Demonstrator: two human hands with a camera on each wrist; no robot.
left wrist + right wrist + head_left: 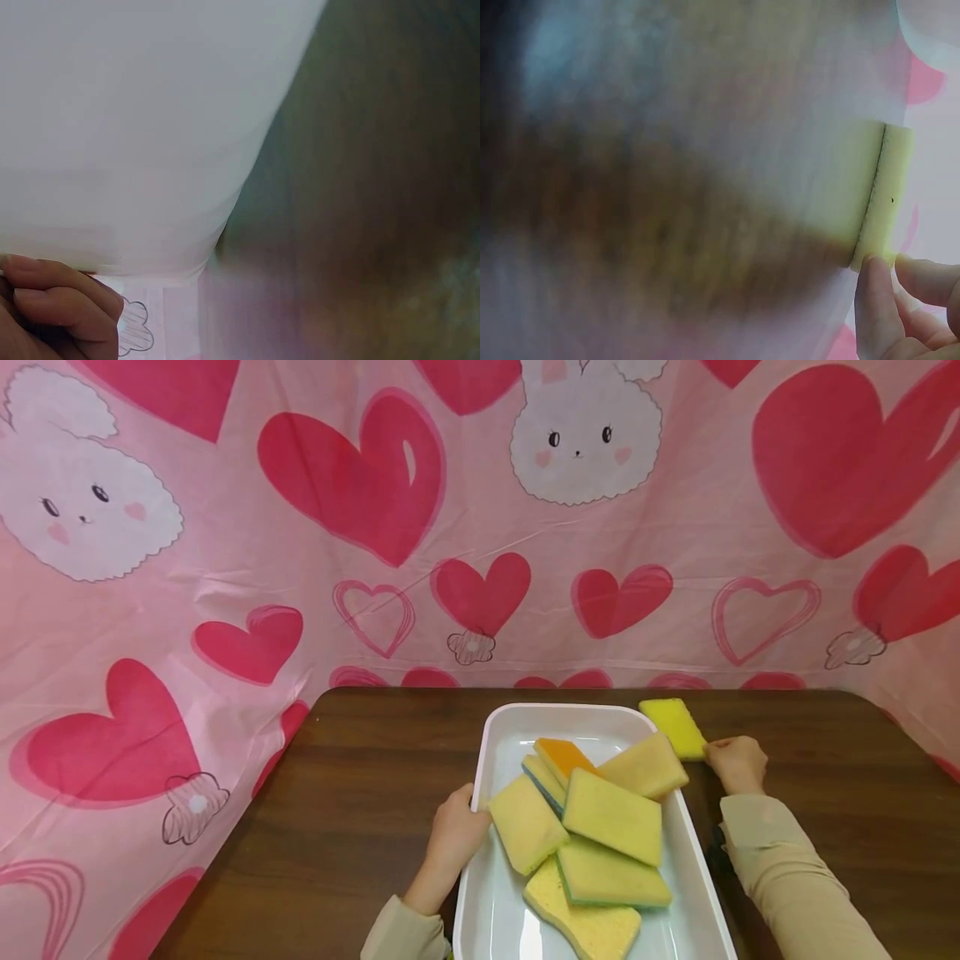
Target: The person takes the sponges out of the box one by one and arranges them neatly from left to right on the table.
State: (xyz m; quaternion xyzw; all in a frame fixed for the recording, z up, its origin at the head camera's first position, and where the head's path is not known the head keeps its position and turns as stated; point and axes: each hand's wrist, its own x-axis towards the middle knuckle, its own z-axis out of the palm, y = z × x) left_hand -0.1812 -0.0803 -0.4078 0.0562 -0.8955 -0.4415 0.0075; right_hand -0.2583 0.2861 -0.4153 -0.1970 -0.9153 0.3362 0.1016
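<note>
A white rectangular tray [491,902] holds several sponges in a loose pile. My left hand [456,831] grips the tray's left rim. Close up in the left wrist view, the curled fingers [64,289] are at the rim, next to the tray's pale outer wall [127,112]. Beyond the tray's far right corner, a bright yellow sponge [672,727] is at the back of the table. My right hand [738,764] pinches this sponge at its near right corner. In the right wrist view, the sponge's narrow side [885,195] shows, its end between thumb and fingers.
Inside the tray are yellow sponges [611,817], an orange-topped one [566,756] and a porous one [581,914] at the front. One pale sponge [648,766] leans over the right rim. A pink heart-print cloth [465,527] hangs behind the dark wooden table [360,760].
</note>
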